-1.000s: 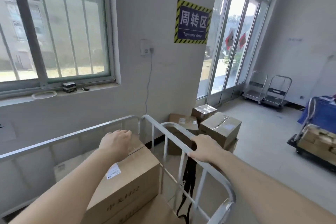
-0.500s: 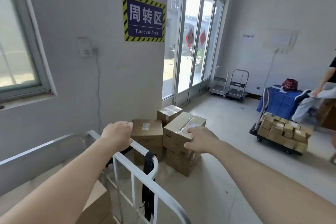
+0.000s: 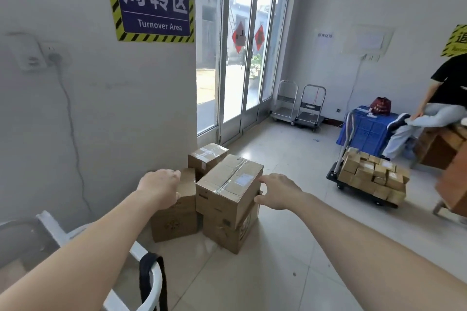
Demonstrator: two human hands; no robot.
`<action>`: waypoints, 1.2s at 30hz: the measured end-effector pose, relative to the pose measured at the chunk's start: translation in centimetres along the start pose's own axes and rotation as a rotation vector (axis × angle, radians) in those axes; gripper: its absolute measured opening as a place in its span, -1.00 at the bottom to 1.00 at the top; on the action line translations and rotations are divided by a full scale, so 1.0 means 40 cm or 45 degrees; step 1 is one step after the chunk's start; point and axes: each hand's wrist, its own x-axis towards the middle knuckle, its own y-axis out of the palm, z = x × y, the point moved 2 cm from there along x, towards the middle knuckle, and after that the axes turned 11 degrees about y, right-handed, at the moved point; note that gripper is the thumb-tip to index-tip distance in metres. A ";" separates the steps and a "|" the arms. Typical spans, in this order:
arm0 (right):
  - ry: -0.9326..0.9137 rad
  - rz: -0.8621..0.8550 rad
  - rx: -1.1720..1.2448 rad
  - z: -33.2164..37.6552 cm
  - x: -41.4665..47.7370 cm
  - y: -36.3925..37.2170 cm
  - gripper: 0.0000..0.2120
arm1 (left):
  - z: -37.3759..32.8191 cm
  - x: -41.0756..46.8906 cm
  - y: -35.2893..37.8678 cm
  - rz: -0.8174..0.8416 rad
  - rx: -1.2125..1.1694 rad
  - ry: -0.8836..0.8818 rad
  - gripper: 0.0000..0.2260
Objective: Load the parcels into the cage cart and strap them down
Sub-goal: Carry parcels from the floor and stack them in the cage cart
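Several brown cardboard parcels sit on the floor by the wall. The top parcel (image 3: 230, 182), taped and labelled, rests on a lower parcel (image 3: 227, 231). A left parcel (image 3: 177, 219) and a small back parcel (image 3: 207, 155) stand beside it. My left hand (image 3: 160, 188) is stretched out over the left parcel, fingers curled, holding nothing. To the right of the top parcel my right hand (image 3: 276, 193) is spread near its right side, touching or nearly so. The cage cart rail (image 3: 149, 257) shows at lower left with a black strap (image 3: 151, 272) hanging over it.
A loaded platform trolley (image 3: 371, 179) stands at right, with a seated person (image 3: 434, 108) and a blue crate (image 3: 366, 131) behind it. Two folded trolleys (image 3: 298, 106) lean by the glass doors (image 3: 240, 58). Pale tiled floor (image 3: 290, 247) lies between me and them.
The view has swung right, away from the cart. Both hands left the cart rail and the loaded box and now reach towards the parcels on the floor.
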 end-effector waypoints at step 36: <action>-0.252 0.372 -0.183 -0.395 1.359 0.078 -0.54 | -0.191 1.083 0.409 0.550 -0.269 -0.445 -0.64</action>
